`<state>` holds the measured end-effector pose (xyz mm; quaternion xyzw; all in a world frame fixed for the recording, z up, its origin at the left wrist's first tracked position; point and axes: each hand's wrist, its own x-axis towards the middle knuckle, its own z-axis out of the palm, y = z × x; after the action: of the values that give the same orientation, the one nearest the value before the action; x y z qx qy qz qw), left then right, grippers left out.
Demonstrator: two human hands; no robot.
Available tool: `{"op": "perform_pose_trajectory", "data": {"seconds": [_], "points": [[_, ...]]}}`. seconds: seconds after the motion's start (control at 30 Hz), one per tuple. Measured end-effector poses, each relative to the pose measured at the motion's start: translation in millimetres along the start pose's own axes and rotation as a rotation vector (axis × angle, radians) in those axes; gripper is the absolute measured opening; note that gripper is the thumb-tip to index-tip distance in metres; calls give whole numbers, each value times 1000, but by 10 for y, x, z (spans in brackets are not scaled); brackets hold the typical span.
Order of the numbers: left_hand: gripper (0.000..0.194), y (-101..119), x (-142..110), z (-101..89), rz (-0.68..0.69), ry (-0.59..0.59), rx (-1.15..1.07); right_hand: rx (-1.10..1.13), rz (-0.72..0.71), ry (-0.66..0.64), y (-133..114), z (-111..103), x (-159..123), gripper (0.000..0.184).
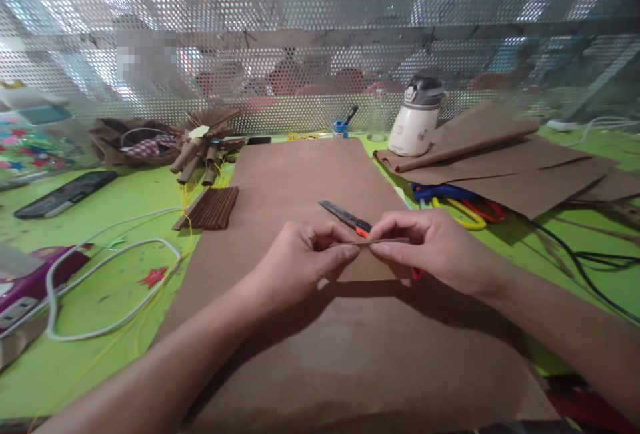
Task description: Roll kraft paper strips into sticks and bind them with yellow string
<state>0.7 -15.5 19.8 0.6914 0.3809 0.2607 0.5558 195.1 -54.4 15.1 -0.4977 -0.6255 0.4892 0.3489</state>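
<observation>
Thin, folded brown paper strip (385, 243) between both hands (320, 254)

Soft overhead light, shadows, stretched edges

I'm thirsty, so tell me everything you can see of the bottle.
The bottle stands upright, its cream body widening toward the base and printed with small brownish pictures. The grey lid has a black top and looks closed. It stands near the perforated screen, apparently touching the brown paper; the left hand and right hand are away from it.
</observation>
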Motion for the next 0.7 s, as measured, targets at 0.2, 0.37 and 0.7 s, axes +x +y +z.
{"op": "perform_pose_trajectory", "data": {"seconds": [0.2,0.37,0.7], "points": [[9,10,-8,-12,-2,56,-83,201,-84,23,83,-38,8,15],[14,2,-25,-22,-10,83,-127,285,-101,69,121,-31,6,14],[14,57,-75,30,143,179,-12,210,-234,125,93,-51,11,9]]}}
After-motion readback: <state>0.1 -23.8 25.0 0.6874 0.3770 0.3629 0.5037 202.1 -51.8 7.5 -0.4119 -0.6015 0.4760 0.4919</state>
